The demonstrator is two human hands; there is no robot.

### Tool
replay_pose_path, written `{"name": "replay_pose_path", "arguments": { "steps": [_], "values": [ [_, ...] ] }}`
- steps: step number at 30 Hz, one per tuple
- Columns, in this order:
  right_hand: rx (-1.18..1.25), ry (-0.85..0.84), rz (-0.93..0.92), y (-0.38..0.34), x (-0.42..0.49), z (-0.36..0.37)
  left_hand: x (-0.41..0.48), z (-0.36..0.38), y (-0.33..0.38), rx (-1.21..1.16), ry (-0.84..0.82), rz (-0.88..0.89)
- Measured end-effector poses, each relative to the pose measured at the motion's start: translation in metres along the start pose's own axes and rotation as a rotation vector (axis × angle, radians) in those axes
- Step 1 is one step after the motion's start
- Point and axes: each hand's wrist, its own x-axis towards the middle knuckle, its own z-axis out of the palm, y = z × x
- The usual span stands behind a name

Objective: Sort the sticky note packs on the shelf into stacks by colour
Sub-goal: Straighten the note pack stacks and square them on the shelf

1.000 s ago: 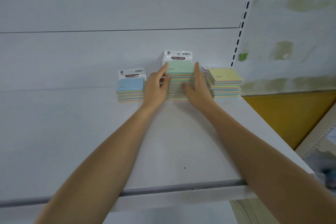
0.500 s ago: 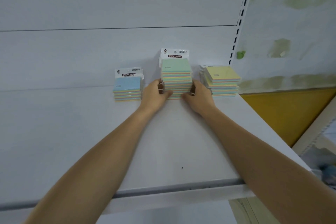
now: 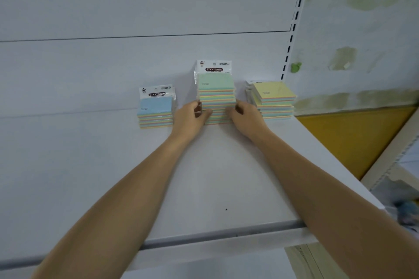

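Head view: 3 stacks of sticky note packs stand in a row at the far side of the shelf (image 3: 204, 176), against its back panel. The blue stack (image 3: 155, 111) is left, the tallest green stack (image 3: 216, 99) is in the middle and the yellow stack (image 3: 273, 99) is right, each apart from its neighbour. The left hand (image 3: 190, 118) and right hand (image 3: 246, 115) clasp the green stack's lower packs from either side, fingers curled against its edges, likely to square it and stop it toppling.
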Motion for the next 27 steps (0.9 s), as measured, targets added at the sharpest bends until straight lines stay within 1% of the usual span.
{"name": "replay_pose_path", "arguments": {
  "steps": [4, 8, 11, 15, 17, 19, 21, 23, 25, 27],
  "values": [
    [0.047, 0.003, 0.010, 0.001, 0.001, -0.001, -0.001, 0.001, 0.002, 0.006, -0.006, 0.010],
    [0.084, 0.039, 0.035, -0.003, -0.001, 0.003, 0.001, 0.005, 0.003, -0.041, 0.071, 0.046],
    [0.029, 0.059, 0.006, -0.006, -0.004, 0.005, 0.000, 0.004, 0.002, -0.004, 0.082, 0.118],
    [-0.014, 0.082, -0.003, -0.008, -0.004, 0.007, 0.000, 0.005, 0.000, 0.004, 0.084, 0.141],
    [-0.027, 0.137, -0.003, -0.007, -0.008, 0.009, -0.001, 0.006, 0.002, -0.019, 0.088, 0.097],
    [-0.080, 0.216, -0.011, -0.009, -0.013, 0.010, -0.003, 0.004, 0.008, -0.064, 0.098, 0.011],
    [-0.133, 0.313, -0.035, -0.012, -0.020, 0.007, -0.008, 0.001, 0.014, -0.094, 0.128, -0.011],
    [-0.150, 0.389, -0.074, -0.020, -0.027, 0.003, -0.015, -0.003, 0.018, -0.071, 0.155, 0.020],
    [-0.162, 0.421, -0.131, -0.028, -0.032, -0.001, -0.020, -0.006, 0.023, -0.039, 0.182, 0.067],
    [-0.148, 0.438, -0.191, -0.035, -0.033, -0.011, -0.024, -0.010, 0.032, 0.023, 0.256, 0.192]
  ]
}}
